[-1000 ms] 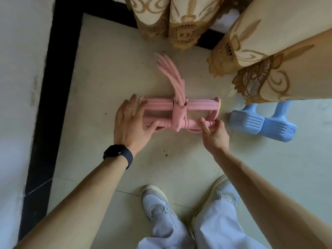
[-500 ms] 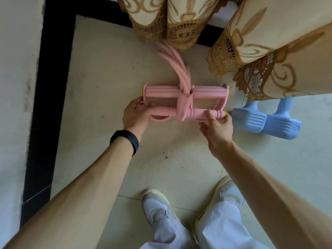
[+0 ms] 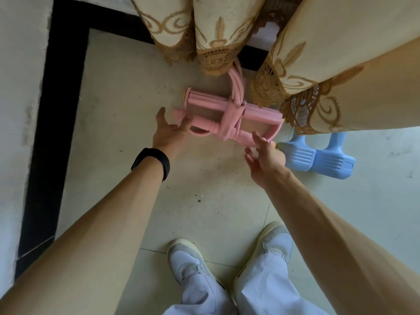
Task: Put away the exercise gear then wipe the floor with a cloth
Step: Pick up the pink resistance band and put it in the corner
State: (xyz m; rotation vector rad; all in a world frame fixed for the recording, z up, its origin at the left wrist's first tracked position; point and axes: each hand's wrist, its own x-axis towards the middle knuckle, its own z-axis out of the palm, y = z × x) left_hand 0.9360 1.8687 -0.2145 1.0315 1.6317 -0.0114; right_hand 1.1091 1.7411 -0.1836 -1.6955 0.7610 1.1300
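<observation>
**roomwatcher:** Since a moment ago the pink exerciser (image 3: 231, 110) has slid closer to the curtain (image 3: 318, 53), and its cords now poke under the hem. Both grips have loosened too. The left hand (image 3: 169, 136) has straight fingers just nudging the near bar's end. The right hand (image 3: 267, 156) is spread loose, fingertips barely on the other end, holding nothing.

**matfan:** So still the putting-away part?

**roomwatcher:** Looks like it. My guess is one last straight shove toward the curtain, since the blue dumbbells (image 3: 318, 159) sit at the hem just right of it. Then a cloth, none in sight, for the grit (image 3: 198, 200) on the floor (image 3: 136, 87) in front of the curtain.
</observation>
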